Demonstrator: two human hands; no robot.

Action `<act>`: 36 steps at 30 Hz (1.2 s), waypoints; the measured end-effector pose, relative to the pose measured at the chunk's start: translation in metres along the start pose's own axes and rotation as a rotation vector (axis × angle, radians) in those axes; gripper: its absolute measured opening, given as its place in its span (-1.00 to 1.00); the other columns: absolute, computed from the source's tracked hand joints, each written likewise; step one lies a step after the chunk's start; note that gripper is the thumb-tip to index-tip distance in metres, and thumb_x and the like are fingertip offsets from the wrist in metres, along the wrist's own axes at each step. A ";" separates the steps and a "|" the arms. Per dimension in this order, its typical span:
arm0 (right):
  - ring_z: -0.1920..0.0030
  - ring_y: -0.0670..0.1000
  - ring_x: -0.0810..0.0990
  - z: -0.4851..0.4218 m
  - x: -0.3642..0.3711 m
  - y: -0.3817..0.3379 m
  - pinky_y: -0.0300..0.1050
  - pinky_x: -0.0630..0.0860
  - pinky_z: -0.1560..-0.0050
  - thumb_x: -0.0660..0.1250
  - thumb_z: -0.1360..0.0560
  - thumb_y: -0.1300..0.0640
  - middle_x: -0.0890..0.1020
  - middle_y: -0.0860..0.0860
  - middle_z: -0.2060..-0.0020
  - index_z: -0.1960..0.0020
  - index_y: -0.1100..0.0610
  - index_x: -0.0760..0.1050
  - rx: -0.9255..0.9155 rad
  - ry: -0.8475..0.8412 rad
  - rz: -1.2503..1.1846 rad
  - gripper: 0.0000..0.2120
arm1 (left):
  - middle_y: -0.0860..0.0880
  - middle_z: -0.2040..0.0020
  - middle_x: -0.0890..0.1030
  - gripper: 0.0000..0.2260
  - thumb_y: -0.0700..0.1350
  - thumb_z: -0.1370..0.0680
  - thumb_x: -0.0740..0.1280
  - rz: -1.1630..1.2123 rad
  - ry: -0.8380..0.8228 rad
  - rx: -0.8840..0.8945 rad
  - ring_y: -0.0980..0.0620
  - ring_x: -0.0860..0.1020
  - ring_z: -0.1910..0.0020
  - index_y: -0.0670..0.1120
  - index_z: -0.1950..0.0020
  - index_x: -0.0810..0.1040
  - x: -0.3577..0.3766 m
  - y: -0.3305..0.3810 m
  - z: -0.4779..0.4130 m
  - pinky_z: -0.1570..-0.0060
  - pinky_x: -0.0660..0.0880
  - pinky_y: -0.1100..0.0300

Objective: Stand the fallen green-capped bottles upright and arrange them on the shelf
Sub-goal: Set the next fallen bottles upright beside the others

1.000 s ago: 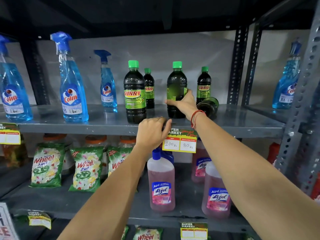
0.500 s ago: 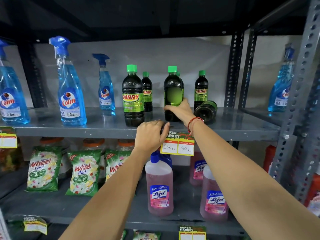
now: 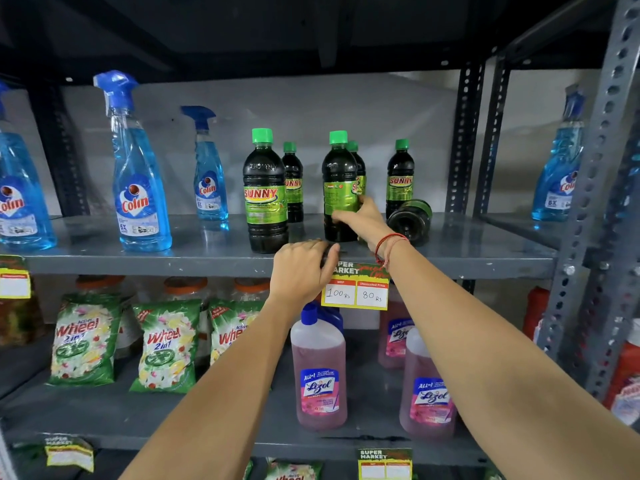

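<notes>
Several dark green-capped Sunny bottles stand on the grey shelf (image 3: 207, 261). My right hand (image 3: 363, 221) grips the lower body of an upright bottle (image 3: 339, 181) at the shelf's middle, its label turned sideways. Another upright bottle (image 3: 265, 195) stands to its left with a smaller-looking one (image 3: 292, 181) behind it. A further bottle (image 3: 358, 168) peeks out behind the held one, and one more (image 3: 400, 178) stands at the right. One bottle (image 3: 410, 220) lies on its side, base toward me, right of my right hand. My left hand (image 3: 301, 271) rests curled on the shelf's front edge.
Blue Colin spray bottles (image 3: 138, 188) line the shelf's left side, another (image 3: 559, 174) sits in the right bay. Perforated uprights (image 3: 464, 140) bound the shelf at right. A price tag (image 3: 356, 289) hangs from the edge. Below are Wheel packets (image 3: 85, 341) and pink Lizol bottles (image 3: 320, 372).
My right hand has slid the held bottle slightly left and turned it, so it now hides most of the bottle behind. The left hand has stayed on the shelf edge.
</notes>
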State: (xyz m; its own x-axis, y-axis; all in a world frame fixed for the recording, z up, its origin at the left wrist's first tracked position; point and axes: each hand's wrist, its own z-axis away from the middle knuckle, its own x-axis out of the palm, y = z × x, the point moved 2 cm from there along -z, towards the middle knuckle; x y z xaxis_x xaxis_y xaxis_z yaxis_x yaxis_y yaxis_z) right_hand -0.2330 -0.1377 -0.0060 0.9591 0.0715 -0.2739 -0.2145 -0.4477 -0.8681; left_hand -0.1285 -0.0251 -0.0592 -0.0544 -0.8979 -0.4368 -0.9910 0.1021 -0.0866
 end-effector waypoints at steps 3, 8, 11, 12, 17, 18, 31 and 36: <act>-0.25 0.10 0.46 0.003 0.002 -0.002 0.01 0.40 -0.30 0.62 -0.15 -0.09 0.52 0.12 -0.19 -0.30 0.16 0.35 -0.083 0.087 0.175 -0.16 | -0.04 0.24 0.70 -0.58 0.04 -0.58 0.06 0.004 -0.016 -0.008 -0.04 0.62 0.29 -0.11 0.16 0.65 0.000 0.000 0.000 0.35 0.45 0.12; -0.29 0.10 0.44 0.003 0.004 -0.002 0.05 0.37 -0.34 0.58 -0.14 -0.15 0.50 0.07 -0.23 -0.35 0.12 0.31 -0.016 0.038 0.103 -0.10 | -0.05 0.23 0.70 -0.58 0.05 -0.58 0.06 0.021 -0.035 -0.015 -0.04 0.63 0.29 -0.12 0.14 0.65 -0.001 0.000 0.000 0.33 0.46 0.11; -0.17 0.06 0.54 0.003 0.000 -0.001 -0.08 0.44 -0.24 0.55 -0.26 -0.03 0.57 -0.01 -0.03 -0.24 0.11 0.43 -0.003 0.005 0.080 -0.37 | -0.04 0.21 0.70 -0.57 0.06 -0.58 0.05 0.021 -0.045 -0.027 -0.04 0.63 0.28 -0.12 0.12 0.65 -0.001 0.000 0.000 0.31 0.46 0.12; -0.14 0.04 0.55 0.005 0.000 -0.003 -0.14 0.43 -0.19 0.55 -0.27 -0.04 0.57 0.00 -0.01 -0.22 0.12 0.44 -0.019 0.014 0.109 -0.40 | -0.04 0.21 0.70 -0.56 0.06 -0.58 0.04 0.020 -0.049 -0.030 -0.04 0.63 0.27 -0.12 0.12 0.65 -0.001 0.000 0.000 0.31 0.46 0.13; -0.26 0.14 0.45 0.010 0.004 -0.008 -0.03 0.39 -0.24 0.56 -0.18 -0.22 0.50 0.16 -0.21 -0.30 0.21 0.33 -0.076 0.098 0.264 -0.13 | -0.05 0.19 0.70 -0.55 0.07 -0.58 0.02 0.033 -0.063 -0.032 -0.03 0.63 0.26 -0.12 0.11 0.65 -0.002 0.001 0.000 0.30 0.45 0.12; -0.26 0.14 0.45 0.011 0.004 -0.008 -0.01 0.39 -0.27 0.56 -0.18 -0.23 0.50 0.15 -0.21 -0.30 0.20 0.33 -0.067 0.087 0.247 -0.12 | -0.05 0.19 0.70 -0.55 0.07 -0.58 0.02 0.035 -0.061 -0.032 -0.03 0.63 0.26 -0.12 0.11 0.65 -0.002 0.001 0.000 0.30 0.45 0.12; -0.11 -0.01 0.56 0.040 -0.013 -0.010 -0.16 0.47 -0.13 0.52 -0.30 -0.11 0.61 0.00 -0.10 -0.24 0.10 0.44 -0.049 -0.053 0.049 -0.40 | -0.09 0.43 0.60 -0.63 -0.12 -0.49 0.03 -0.030 -0.008 -0.082 -0.07 0.53 0.49 -0.16 0.40 0.52 0.001 0.004 -0.002 0.42 0.34 0.20; -0.05 -0.05 0.53 0.057 -0.022 -0.015 -0.22 0.41 -0.06 0.51 -0.34 -0.06 0.58 -0.04 -0.04 -0.22 0.07 0.44 -0.067 -0.073 0.025 -0.47 | -0.07 0.50 0.55 -0.68 -0.13 -0.46 0.06 -0.041 0.019 -0.066 -0.08 0.47 0.55 -0.13 0.45 0.43 0.000 0.005 -0.003 0.41 0.20 0.24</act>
State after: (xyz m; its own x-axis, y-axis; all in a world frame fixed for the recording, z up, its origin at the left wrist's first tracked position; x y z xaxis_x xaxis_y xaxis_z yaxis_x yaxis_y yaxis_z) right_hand -0.2616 -0.0816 -0.0107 0.9371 0.1235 -0.3264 -0.2226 -0.5088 -0.8316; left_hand -0.1336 -0.0257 -0.0572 -0.0157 -0.9088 -0.4169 -0.9983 0.0374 -0.0441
